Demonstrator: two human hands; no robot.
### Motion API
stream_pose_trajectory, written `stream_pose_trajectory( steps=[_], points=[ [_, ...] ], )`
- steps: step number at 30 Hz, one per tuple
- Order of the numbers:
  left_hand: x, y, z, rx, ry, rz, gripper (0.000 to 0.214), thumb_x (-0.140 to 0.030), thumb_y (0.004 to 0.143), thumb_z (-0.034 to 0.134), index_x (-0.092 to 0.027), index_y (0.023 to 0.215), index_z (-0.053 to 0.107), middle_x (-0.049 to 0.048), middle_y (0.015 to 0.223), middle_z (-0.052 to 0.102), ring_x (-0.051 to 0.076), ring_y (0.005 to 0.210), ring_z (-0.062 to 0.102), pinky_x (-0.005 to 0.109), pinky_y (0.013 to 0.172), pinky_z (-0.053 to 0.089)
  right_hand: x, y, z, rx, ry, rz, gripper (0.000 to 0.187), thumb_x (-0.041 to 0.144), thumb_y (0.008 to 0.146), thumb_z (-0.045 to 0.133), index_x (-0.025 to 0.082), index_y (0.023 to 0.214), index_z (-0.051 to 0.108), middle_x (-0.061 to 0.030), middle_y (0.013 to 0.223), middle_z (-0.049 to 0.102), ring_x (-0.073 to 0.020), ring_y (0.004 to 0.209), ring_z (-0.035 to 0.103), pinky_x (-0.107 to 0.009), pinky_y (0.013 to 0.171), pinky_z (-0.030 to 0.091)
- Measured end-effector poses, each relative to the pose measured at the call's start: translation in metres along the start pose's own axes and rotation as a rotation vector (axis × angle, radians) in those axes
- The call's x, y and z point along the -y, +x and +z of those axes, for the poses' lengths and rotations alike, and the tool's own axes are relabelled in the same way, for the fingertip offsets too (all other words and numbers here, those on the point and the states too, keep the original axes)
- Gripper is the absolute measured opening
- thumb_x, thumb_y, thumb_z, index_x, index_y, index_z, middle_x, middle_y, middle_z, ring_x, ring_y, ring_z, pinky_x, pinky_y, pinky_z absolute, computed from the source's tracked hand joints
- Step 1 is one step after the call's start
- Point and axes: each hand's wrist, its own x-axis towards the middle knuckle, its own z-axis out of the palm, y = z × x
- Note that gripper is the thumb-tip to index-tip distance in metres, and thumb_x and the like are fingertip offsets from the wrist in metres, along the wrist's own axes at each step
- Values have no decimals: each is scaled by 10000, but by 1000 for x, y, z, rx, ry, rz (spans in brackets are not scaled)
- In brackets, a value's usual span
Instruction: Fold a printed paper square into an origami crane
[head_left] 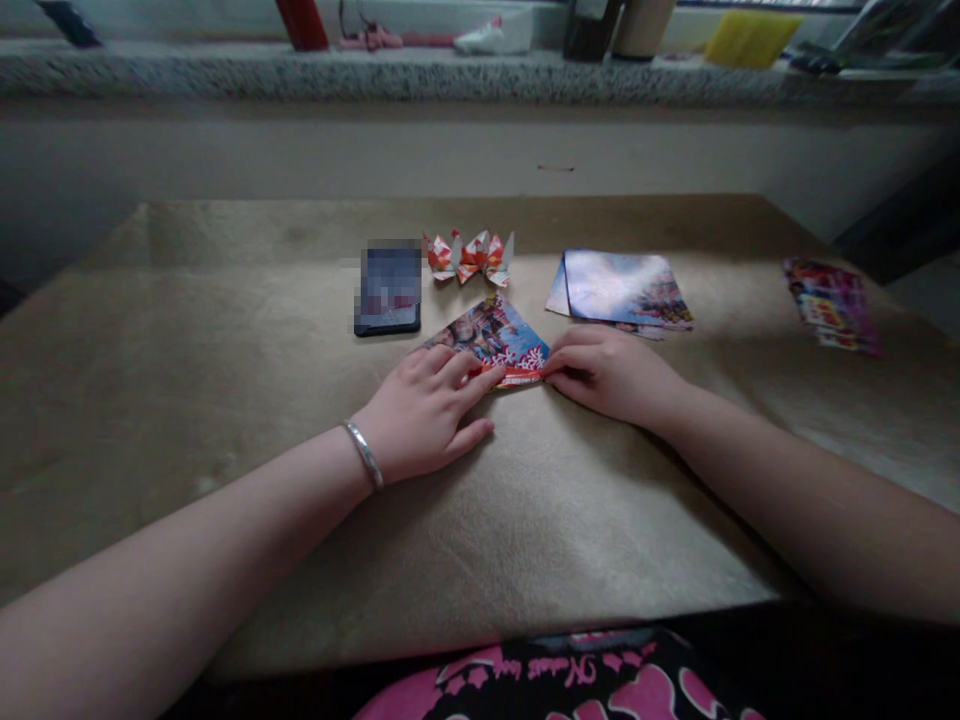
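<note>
A sheet of printed paper (pixel 487 335), folded and colourful with a red strip along its near edge, lies on the table in front of me. My left hand (pixel 427 405) rests on its left part with the fingers spread and flat, a silver bangle at the wrist. At the sheet's right corner, my right hand (pixel 600 372) pinches the paper between thumb and forefinger. Just beyond the sheet stand folded paper pieces (pixel 471 260) in red and white with pointed tips. Part of the paper is hidden beneath my left fingers.
A phone (pixel 390 290) lies left of the folded pieces. Further right is a stack of printed sheets (pixel 626 290), and near the table's right edge lies a pink and purple packet (pixel 831 308). Bottles and a yellow block (pixel 752 40) stand on the stone sill (pixel 450 78).
</note>
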Motion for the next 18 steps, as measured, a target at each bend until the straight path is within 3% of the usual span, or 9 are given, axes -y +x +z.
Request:
stream_pose_trajectory(
  steps=[7,12,18],
  points=[
    [0,-1,2,-25,21,14,579,-515,944,378,-207,1434,403,93,1325,520,287,1123,473,428,1010,369,0,-1,0,-14,4,-19,165,211,863,558,179,861,720,-80,874,686,-174,804,613,-289,710,470],
    [0,1,1,-27,5,24,577,-507,945,381,-186,1423,419,84,1261,567,284,1086,486,425,990,378,5,0,1,-33,-151,-159,222,220,904,516,206,974,726,-72,934,702,-182,821,585,-307,727,456],
    [-2,0,-2,-30,27,46,582,-490,954,386,-154,1429,408,97,1267,573,283,1106,471,417,1004,349,11,2,1,-13,-131,-230,270,199,920,487,216,1063,716,-70,955,713,-176,829,576,-296,709,453]
  ],
)
